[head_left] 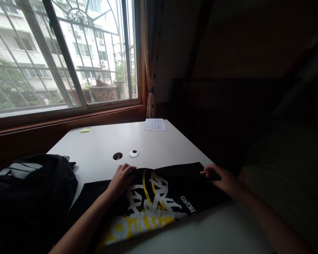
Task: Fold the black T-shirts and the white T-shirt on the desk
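Note:
A black garment (159,197) with a white and yellow print lies across the near part of the white table (100,141). My left hand (122,178) rests on its far edge, left of the print, with the fingers spread and nothing held. At the garment's right end is my right hand (217,176), its thumb and fingers apart near the far right corner. No cloth shows between those fingers.
Dark clothing (37,197) is heaped at the left. Papers (155,125) and a yellow note (85,129) lie at the table's far side. Between them and the garment are a round hole (118,156) and a silver grommet (134,153). A barred window stands behind.

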